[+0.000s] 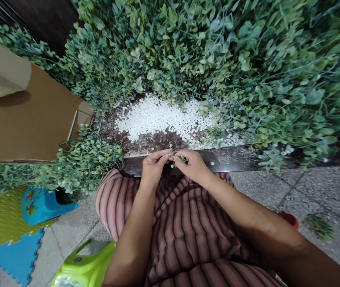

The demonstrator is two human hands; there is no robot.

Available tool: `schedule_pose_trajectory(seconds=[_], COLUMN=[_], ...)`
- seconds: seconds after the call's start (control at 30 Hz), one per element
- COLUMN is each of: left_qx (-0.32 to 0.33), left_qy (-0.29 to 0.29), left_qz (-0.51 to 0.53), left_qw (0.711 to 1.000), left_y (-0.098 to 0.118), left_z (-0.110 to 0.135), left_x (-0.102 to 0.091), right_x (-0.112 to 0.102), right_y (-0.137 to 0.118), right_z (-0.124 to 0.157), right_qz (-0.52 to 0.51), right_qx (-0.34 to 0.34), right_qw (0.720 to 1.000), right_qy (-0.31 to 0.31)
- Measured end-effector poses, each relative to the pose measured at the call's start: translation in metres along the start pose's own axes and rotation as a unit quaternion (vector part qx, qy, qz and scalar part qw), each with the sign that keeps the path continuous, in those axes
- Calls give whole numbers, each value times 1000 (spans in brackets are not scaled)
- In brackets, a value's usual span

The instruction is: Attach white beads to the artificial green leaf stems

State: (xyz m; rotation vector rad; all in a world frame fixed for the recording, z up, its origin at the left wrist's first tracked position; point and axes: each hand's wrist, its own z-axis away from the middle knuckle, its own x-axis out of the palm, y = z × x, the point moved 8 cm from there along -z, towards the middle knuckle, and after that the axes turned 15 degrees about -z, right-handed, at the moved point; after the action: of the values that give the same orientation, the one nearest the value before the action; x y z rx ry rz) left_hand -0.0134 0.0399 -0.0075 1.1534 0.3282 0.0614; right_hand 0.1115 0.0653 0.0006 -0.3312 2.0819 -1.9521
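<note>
My right hand (194,165) is closed around a small green artificial leaf sprig (183,159), whose leaves stick out between the fingers. My left hand (152,165) is closed in a pinch, its fingertips meeting those of the right hand at the sprig's end. What sits between the left fingertips is too small to make out. Both hands are over the front edge of a dark table (234,156), above my striped clothing. Just beyond them lies a spread pile of small white pellet-like pieces (158,117).
Artificial greenery (187,52) is heaped across the back and right, with a smaller clump (89,159) at left. A cardboard box (26,119) stands at left. Below are a blue stool (42,209), a green stool (83,265), foam mats (17,255) and a red container (291,220).
</note>
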Motion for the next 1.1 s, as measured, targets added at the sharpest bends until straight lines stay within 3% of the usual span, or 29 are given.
schedule_pose_trajectory(seconds=[0.23,0.57,0.93,1.0,1.1], left_qx=[4,7,46,42,66], left_qy=[-7,26,-39,-29,35], left_qz=[47,51,27,2,-97], left_qw=[999,998,998,999,992], left_y=[-6,-10,-10,-10,-3], left_z=[-3,-3,-2,-5,-11], left_x=[1,1,5,2,-8], right_x=[2,2,2,2,-3], right_y=[-7,-9,-9,-10,-12], right_z=[3,4,4,4,6], right_qz=[34,59,63,56,23], right_qx=[-50,-52,-59,-63,-77], right_qw=[998,997,996,996,997], right_qy=[-10,7,8,2,13])
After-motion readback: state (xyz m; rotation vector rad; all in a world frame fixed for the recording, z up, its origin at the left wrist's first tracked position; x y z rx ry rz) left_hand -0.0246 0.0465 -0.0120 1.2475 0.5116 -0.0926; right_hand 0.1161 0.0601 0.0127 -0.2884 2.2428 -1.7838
